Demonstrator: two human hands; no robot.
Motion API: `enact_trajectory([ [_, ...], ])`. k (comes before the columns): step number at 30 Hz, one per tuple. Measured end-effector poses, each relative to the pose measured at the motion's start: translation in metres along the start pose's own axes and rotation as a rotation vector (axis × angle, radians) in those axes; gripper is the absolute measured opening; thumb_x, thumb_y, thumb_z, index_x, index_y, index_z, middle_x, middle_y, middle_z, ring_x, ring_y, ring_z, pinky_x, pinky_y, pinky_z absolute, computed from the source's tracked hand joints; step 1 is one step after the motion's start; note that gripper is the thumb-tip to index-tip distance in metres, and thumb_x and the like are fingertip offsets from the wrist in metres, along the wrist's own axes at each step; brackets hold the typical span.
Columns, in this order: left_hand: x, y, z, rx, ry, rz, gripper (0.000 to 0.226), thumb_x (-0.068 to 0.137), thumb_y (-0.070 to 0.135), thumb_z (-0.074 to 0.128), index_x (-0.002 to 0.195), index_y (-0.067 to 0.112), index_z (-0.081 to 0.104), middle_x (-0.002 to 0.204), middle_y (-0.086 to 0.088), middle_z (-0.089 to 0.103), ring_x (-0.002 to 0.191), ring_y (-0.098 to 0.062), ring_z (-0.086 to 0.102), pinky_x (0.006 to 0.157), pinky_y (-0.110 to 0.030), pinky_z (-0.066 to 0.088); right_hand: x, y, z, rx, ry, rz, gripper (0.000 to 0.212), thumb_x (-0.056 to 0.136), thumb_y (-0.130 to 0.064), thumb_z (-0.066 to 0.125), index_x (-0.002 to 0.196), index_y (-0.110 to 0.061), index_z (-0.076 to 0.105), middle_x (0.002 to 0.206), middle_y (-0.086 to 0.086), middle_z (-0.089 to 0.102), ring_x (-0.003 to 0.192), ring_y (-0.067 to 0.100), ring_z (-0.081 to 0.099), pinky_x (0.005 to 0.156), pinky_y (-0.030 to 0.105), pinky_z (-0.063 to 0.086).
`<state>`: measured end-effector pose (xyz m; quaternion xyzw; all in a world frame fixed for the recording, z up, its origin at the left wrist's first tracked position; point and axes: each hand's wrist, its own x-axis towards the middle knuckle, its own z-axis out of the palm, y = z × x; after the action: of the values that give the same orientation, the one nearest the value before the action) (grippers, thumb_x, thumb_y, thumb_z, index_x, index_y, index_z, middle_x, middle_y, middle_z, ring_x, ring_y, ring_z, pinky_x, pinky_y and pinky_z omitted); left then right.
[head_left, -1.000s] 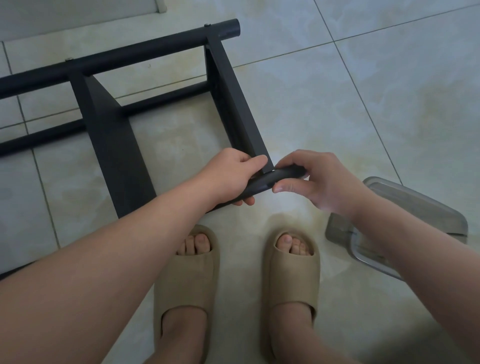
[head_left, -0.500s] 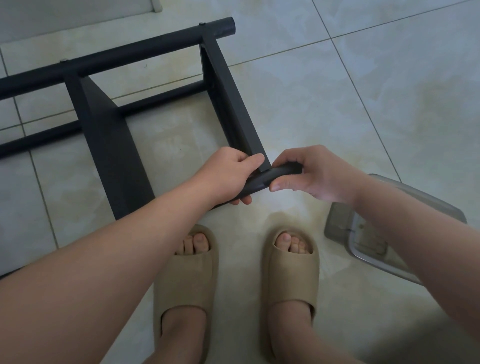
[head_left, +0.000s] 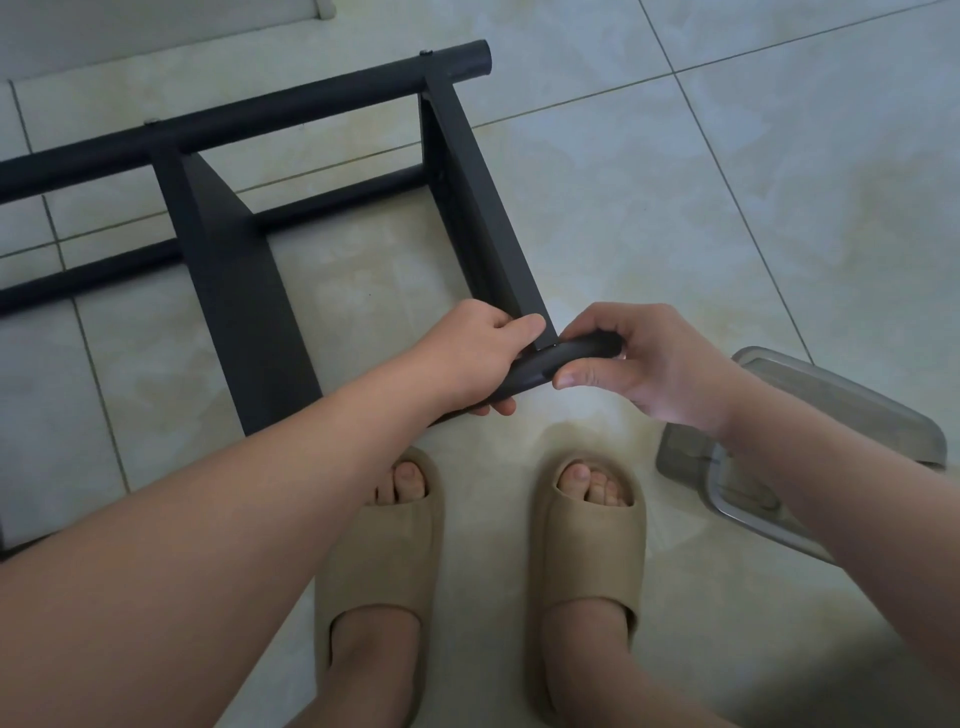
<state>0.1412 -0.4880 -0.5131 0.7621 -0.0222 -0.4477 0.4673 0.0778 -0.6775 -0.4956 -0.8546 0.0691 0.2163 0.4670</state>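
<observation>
A black metal frame (head_left: 228, 280) of round tubes and flat cross-plates stands over the tiled floor in front of me. Its near tube (head_left: 535, 366) runs between both hands. My left hand (head_left: 467, 358) grips this tube, thumb lying against the foot of the right cross-plate (head_left: 478, 208). My right hand (head_left: 639, 364) holds the tube's right end, fingers curled over the top and thumb underneath. The joint between tube and plate is mostly hidden by my fingers.
A grey translucent plastic box (head_left: 810, 436) lies on the floor at the right, partly under my right forearm. My feet in beige slippers (head_left: 587, 551) stand just below the hands. A wall edge (head_left: 156, 26) runs along the far left.
Both hands stay on the near tube with almost the same grip. The view has shifted slightly, and the right hand's fingers have adjusted a little on the tube's end.
</observation>
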Motion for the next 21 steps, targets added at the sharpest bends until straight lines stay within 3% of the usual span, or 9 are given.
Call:
enact_trajectory([
  [7, -0.001, -0.001, 0.000, 0.000, -0.008, -0.005, 0.041, 0.102, 0.042, 0.048, 0.079, 0.011, 0.062, 0.061, 0.000, 0.066, 0.050, -0.020, 0.067, 0.047, -0.026, 0.048, -0.003, 0.001, 0.003, 0.001, 0.005, -0.023, 0.020, 0.080, -0.034, 0.083, 0.092, -0.023, 0.071, 0.080, 0.020, 0.067, 0.071, 0.034, 0.055, 0.062, 0.041, 0.043],
  [10, -0.001, -0.002, 0.004, 0.044, 0.035, 0.022, 0.040, 0.101, 0.040, 0.047, 0.078, 0.010, 0.059, 0.069, -0.009, 0.064, 0.049, -0.021, 0.067, 0.048, -0.028, 0.047, -0.003, 0.003, 0.003, -0.009, 0.011, -0.042, 0.024, 0.080, -0.036, 0.083, 0.094, -0.021, 0.072, 0.080, 0.018, 0.068, 0.073, 0.033, 0.056, 0.065, 0.040, 0.044],
  [15, -0.003, -0.003, 0.003, 0.003, 0.038, 0.027, 0.042, 0.102, 0.039, 0.049, 0.082, 0.004, 0.062, 0.062, -0.006, 0.064, 0.046, -0.021, 0.064, 0.047, -0.028, 0.046, -0.005, 0.006, 0.007, 0.010, 0.040, -0.066, 0.028, 0.077, -0.039, 0.083, 0.096, -0.021, 0.071, 0.080, 0.013, 0.069, 0.072, 0.032, 0.057, 0.067, 0.042, 0.046],
  [18, -0.003, -0.003, 0.003, -0.009, 0.031, 0.039, 0.041, 0.102, 0.038, 0.050, 0.080, 0.006, 0.061, 0.061, -0.006, 0.067, 0.047, -0.021, 0.065, 0.048, -0.029, 0.047, -0.007, 0.009, 0.008, 0.022, 0.068, -0.073, 0.026, 0.078, -0.036, 0.083, 0.095, -0.022, 0.070, 0.083, 0.005, 0.069, 0.074, 0.025, 0.059, 0.071, 0.038, 0.048],
  [21, -0.003, -0.003, 0.002, -0.007, 0.030, 0.045, 0.040, 0.103, 0.038, 0.049, 0.079, 0.007, 0.060, 0.055, -0.004, 0.067, 0.046, -0.019, 0.064, 0.048, -0.028, 0.048, -0.012, 0.010, 0.010, 0.023, 0.106, -0.116, 0.028, 0.079, -0.032, 0.083, 0.100, -0.024, 0.066, 0.091, -0.003, 0.069, 0.081, 0.014, 0.062, 0.071, 0.016, 0.048],
])
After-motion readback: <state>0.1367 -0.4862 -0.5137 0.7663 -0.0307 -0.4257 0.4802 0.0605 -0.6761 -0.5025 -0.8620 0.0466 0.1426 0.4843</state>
